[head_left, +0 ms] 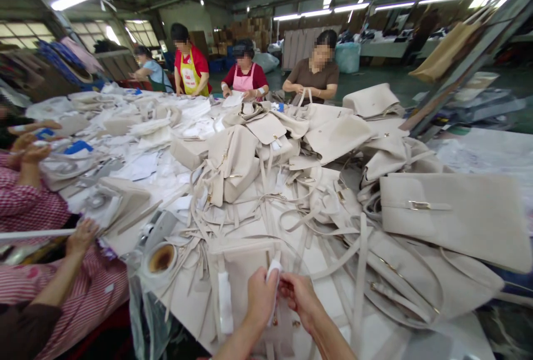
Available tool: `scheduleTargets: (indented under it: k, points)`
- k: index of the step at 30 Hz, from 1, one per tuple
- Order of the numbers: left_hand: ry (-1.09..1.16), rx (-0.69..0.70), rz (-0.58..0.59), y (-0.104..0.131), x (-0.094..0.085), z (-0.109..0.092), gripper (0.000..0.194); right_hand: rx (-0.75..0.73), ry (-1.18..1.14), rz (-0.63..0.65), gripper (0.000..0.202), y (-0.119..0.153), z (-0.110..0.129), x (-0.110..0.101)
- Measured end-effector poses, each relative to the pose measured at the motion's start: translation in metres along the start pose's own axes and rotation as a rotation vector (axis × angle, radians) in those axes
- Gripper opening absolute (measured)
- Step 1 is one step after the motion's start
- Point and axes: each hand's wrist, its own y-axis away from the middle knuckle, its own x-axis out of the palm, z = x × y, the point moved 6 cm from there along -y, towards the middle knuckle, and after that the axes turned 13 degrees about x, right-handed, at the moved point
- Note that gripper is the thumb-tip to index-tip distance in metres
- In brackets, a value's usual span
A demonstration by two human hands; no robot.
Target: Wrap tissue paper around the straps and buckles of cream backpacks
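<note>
At the table's near edge lies a beige bag [245, 257], flat in front of me. My left hand [261, 296] is closed round a strip of white wrapping [273, 267] over the bag's middle. Close beside it on the right, my right hand [300, 298] has its fingers bent and pressed together near the same strip; what they pinch is too small to make out. A second white wrapped strip [225, 302] runs down the bag's left side. Small gold metal parts show on the bag below my hands.
Beige bags [233, 163] and tangled straps pile up ahead; a large flat bag [453, 221] lies at the right. A round container with brown contents [161, 258] stands left. Several people work round the table [266, 221]; a person's hand [82, 236] is near left.
</note>
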Motion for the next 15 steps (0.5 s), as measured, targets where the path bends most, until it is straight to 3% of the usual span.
scheduleTargets:
  k: [6,15]
  points:
    - [0.125,-0.138,-0.07,0.006,-0.003,0.016,0.035,0.145,-0.19,0.197,0.033,-0.01,-0.012,0.021]
    - [0.479,-0.394,0.06,0.013,0.013,0.037,0.052,0.16,-0.288,0.464,0.041,-0.02,-0.013,0.038]
